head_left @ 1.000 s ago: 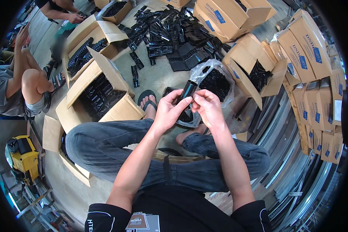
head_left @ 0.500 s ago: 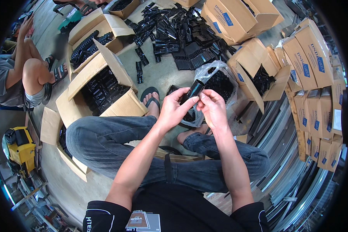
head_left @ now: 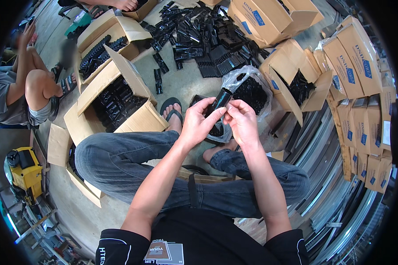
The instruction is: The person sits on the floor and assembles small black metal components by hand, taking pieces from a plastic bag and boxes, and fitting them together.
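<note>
A slender black piece [head_left: 219, 100] was held over the gap between two bare feet on a workshop floor, its hollow far end tipped up and to the right. It was gripped in the left hand [head_left: 200, 120], whose thumb and fingers were closed around it, parted only by its width. In the right hand [head_left: 243, 120], thumb and forefinger were drawn together in a pinch at the near end of the piece; whether some smaller part was also caught there could not be told.

Compared with a second before, the piece had been leaned further to the right, and less of the bluish sheen along its side was shown. The hands had been kept together on it throughout, so the handling of that one piece was judged to be unfinished; neither grip had been released.

Just beyond the hands, small black parts [head_left: 252, 98] were gathered in a clear plastic bag [head_left: 233, 79]. Farther off, more black pieces were heaped in a loose pile [head_left: 216, 55]. To the left, close-packed pieces were contained in an open carton [head_left: 142, 118]; to the right, dark material was seen inside another carton [head_left: 292, 56]. At the far left, a co-worker [head_left: 5, 95] was seated, apart from the work.
</note>
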A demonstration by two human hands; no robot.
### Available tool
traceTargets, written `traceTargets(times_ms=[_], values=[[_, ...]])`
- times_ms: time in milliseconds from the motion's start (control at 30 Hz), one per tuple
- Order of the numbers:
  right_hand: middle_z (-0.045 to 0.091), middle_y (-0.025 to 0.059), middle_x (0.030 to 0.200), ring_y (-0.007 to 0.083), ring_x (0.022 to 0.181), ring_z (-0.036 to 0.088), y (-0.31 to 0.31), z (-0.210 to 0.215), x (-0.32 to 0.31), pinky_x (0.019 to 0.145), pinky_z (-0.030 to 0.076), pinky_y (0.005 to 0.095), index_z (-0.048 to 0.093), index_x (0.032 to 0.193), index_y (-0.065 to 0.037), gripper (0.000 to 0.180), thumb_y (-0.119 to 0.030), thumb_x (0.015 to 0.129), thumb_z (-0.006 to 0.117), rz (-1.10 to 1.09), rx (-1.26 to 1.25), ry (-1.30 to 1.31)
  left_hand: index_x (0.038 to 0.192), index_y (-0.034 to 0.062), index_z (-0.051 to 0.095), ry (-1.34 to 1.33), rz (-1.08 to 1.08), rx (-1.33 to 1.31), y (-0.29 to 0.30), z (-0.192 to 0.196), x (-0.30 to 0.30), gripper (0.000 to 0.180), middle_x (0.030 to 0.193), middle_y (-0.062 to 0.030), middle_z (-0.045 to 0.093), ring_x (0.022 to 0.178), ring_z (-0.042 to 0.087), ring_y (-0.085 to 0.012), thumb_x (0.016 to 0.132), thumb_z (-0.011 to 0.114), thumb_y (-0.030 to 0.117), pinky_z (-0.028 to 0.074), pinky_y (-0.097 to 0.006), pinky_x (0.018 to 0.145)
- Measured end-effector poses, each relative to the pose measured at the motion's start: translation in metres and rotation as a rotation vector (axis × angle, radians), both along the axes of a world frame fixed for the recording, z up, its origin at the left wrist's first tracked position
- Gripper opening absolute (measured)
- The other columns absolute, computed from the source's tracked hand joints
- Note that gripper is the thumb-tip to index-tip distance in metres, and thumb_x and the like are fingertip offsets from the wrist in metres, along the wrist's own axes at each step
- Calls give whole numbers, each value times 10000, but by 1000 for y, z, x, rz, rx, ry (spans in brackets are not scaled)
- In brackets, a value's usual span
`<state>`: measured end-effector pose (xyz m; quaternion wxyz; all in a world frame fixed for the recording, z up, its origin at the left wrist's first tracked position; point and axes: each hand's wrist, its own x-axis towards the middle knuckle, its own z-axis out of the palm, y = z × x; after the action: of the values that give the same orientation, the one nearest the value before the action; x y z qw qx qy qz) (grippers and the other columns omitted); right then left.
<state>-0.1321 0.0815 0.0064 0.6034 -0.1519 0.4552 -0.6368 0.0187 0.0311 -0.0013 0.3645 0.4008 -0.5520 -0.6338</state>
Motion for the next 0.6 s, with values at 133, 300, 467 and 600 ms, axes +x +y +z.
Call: traceTargets(times_ms=[133, 300, 467, 600], values=[[659, 58, 874, 110, 688, 588, 0, -3, 1, 614, 504, 264, 646, 1011, 9, 89, -64, 973, 613, 11, -21, 0, 1146, -36, 664, 2, -4, 10, -1, 1, 1, 348, 816, -16, 673, 736, 562, -48, 908, 743, 205, 470, -237, 646], [675, 42, 903, 85, 710, 589, -1, 9, 2, 620, 500, 254, 675, 1026, -6, 192, -183, 1004, 602, 17, 25, 17, 1194, -25, 639, -198, -67, -108, -8, 11, 7, 381, 982, -65, 711, 872, 638, -91, 912, 744, 209, 515, -265, 757], [675, 41, 910, 97, 695, 599, -2, 1, 0, 638, 488, 249, 654, 1062, -6, 231, -225, 1000, 618, 55, 95, 154, 1151, 1, 651, -379, -44, -446, -3, 9, 6, 398, 984, -155, 691, 865, 691, -283, 858, 768, 243, 531, -361, 749], [652, 13, 817, 68, 652, 581, -2, -4, -2, 589, 455, 214, 615, 1076, 11, 299, -203, 909, 740, -11, 103, 249, 1141, 19, 654, -507, -81, -543, 2, 9, 4, 379, 994, -151, 685, 889, 698, -297, 854, 763, 242, 536, -377, 754]])
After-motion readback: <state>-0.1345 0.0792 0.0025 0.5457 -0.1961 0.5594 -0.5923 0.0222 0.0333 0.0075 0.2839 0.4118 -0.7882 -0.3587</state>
